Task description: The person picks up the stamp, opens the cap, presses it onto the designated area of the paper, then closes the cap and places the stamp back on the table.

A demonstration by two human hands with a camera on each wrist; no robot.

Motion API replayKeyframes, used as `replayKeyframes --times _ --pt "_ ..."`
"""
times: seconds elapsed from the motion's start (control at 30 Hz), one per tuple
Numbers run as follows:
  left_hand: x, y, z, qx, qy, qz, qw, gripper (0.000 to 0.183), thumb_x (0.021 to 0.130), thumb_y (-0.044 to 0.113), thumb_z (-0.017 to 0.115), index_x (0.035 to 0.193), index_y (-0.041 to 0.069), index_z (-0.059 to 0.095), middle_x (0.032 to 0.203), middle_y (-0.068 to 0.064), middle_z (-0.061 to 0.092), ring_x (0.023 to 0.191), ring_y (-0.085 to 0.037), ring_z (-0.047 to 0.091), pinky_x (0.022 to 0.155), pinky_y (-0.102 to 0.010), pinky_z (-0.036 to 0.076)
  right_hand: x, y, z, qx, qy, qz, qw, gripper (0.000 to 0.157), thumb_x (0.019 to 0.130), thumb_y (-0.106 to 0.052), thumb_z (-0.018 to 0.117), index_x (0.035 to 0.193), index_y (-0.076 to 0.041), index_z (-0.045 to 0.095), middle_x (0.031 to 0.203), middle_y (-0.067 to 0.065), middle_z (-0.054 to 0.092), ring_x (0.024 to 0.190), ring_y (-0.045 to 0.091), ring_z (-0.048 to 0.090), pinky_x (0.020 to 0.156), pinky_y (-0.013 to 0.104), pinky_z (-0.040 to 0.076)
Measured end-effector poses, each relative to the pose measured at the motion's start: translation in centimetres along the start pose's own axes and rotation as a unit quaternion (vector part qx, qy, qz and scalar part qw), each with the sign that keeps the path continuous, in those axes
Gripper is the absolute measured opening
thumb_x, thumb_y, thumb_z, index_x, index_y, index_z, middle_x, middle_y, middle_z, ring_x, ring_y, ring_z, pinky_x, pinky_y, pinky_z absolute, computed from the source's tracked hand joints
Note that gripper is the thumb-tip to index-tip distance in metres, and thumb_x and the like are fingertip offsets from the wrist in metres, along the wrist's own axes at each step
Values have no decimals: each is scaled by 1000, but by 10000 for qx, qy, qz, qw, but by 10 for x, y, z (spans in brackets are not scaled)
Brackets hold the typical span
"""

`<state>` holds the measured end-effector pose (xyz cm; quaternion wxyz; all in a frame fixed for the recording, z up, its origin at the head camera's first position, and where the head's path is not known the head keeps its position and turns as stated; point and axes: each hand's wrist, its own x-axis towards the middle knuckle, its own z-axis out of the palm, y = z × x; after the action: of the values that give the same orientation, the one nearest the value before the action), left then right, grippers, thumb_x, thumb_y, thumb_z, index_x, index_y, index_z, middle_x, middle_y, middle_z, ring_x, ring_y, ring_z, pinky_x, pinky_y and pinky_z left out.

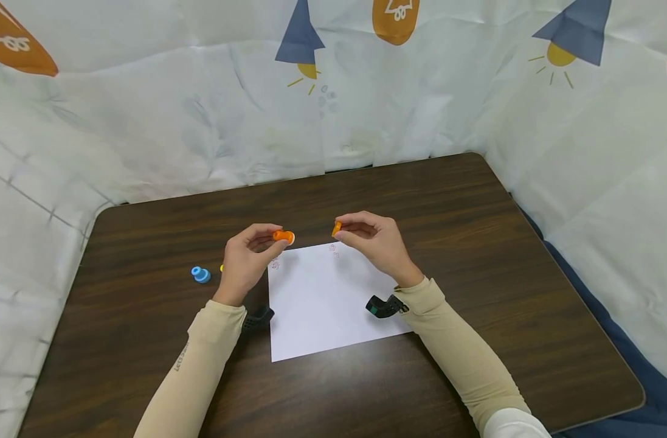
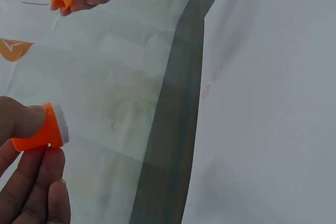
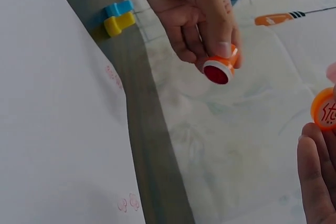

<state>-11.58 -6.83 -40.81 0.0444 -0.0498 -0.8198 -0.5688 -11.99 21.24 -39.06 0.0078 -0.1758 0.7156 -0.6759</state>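
Observation:
My left hand (image 1: 242, 263) pinches an orange toy stamp (image 1: 283, 236) between thumb and fingers, above the top left corner of a white paper sheet (image 1: 328, 304). The stamp's white rim and red face (image 3: 216, 74) show in the right wrist view. To the right, my right hand (image 1: 381, 244) holds a small orange cap (image 1: 336, 229) by its edge, apart from the stamp. Red characters show on the cap (image 3: 328, 109) in the right wrist view. Small red stamped marks (image 1: 334, 248) lie along the paper's far edge.
A blue stamp (image 1: 200, 275) stands on the dark wooden table (image 1: 147, 340), left of my left hand. Beside it is a yellow stamp (image 3: 118, 23), mostly hidden by that hand in the head view. White printed fabric (image 1: 213, 121) hangs behind the table.

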Motion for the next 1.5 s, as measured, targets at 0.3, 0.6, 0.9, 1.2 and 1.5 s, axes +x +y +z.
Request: replayKeyframes --times 0.3,0.6,0.9,1.2,1.5 --pt "-6 14 16 -628 -51 -22 9980 34 89 13 82 121 6 72 123 -13 72 101 -3 70 95 -12 56 -3 1 4 -8 -63 51 10000 31 90 -3 78 120 2 72 116 25 72 96 8 74 91 26 64" --pt "-11 18 23 -862 -314 -81 9958 37 89 14 83 122 4 71 123 -13 71 102 -7 71 97 -16 58 -3 4 6 -69 -121 -15 9999 30 90 -3 78 120 1 73 115 23 73 97 9 74 91 26 63" --pt "-13 19 25 -988 -449 -85 9941 33 89 11 81 121 7 72 124 -12 71 103 -8 71 97 -16 58 -2 5 9 -147 -187 -45 9997 30 90 -3 78 120 0 73 114 21 73 96 11 74 90 26 64" --pt "-15 19 28 -1183 -502 -98 9917 32 90 11 81 120 6 72 122 -8 72 103 -7 73 93 -19 61 -3 5 12 -294 -356 -132 9988 30 91 -6 78 120 0 73 114 19 74 98 13 74 91 26 64" --pt "-16 18 30 -1325 -564 -185 9894 33 90 11 80 121 4 71 120 -6 72 99 -7 74 90 -20 62 -3 5 14 -220 -532 -194 9982 32 89 -3 79 120 1 73 114 20 74 98 13 74 90 29 64"
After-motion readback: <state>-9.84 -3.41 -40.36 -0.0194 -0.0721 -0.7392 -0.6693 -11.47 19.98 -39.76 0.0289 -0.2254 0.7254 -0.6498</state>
